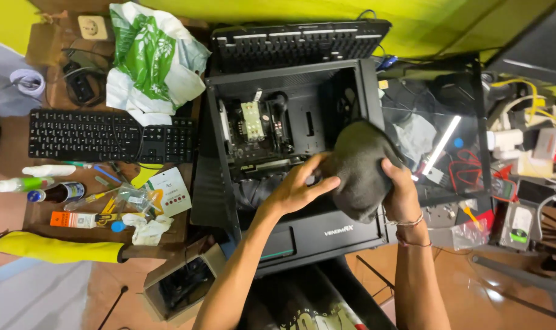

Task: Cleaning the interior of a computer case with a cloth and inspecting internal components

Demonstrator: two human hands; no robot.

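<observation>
An open black computer case (366,91) lies on its side in front of me, with the motherboard and a cooler (253,122) showing inside. A dark grey cloth (357,165) is bunched over the case's lower right part. My right hand (402,186) grips the cloth from the right side. My left hand (297,185) presses on the cloth's left edge with fingers spread, just above the dark lower compartment of the case.
A black keyboard (106,135) lies at left, with a green and white plastic bag (152,58) behind it. Bottles, tubes and small packets (76,201) lie below the keyboard. The glass side panel (437,140) sits right of the case, beside tangled cables and parts (528,140). An open cardboard box (180,284) stands lower left.
</observation>
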